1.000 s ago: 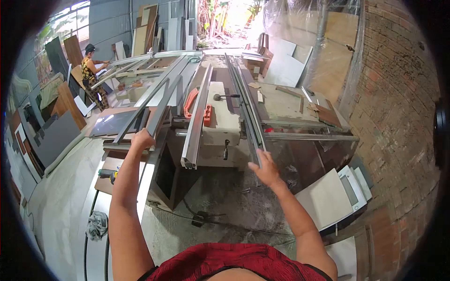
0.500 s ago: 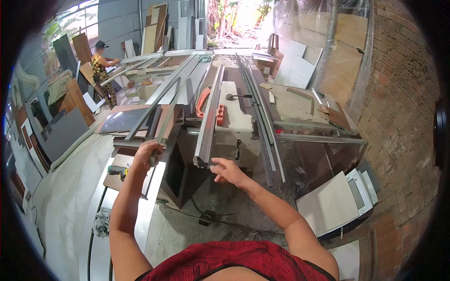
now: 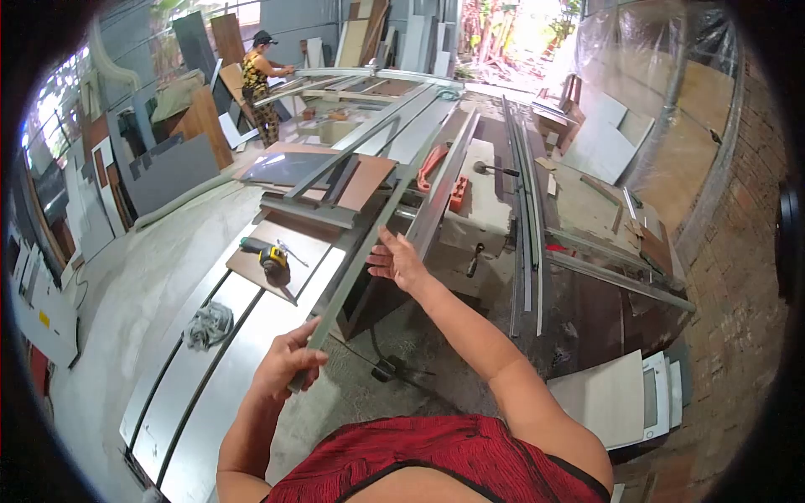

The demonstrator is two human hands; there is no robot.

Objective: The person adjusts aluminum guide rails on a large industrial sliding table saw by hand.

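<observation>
My left hand [image 3: 289,360] is closed around the near end of a long, thin grey-green metal strip [image 3: 348,289]. The strip slants up and away from me over the workbench. Farther along it, my right hand [image 3: 398,261] has its fingers spread, with the fingertips right at the strip's side. Just beyond that hand lie wider silver metal profiles [image 3: 444,189], side by side. Between them and the strip sits an orange curved tool [image 3: 431,166], and an orange block [image 3: 459,194] lies on their other side.
A drill [image 3: 270,256] rests on a board at left, near a crumpled grey cloth [image 3: 208,325]. More long profiles [image 3: 527,218] lie to the right. Another person [image 3: 258,88] stands by the far bench. Panels [image 3: 180,168] lean along the left wall.
My left hand has drawn the strip's near end towards me and down. My right hand has left the silver profiles' end and moved beside the strip. The view has turned left.
</observation>
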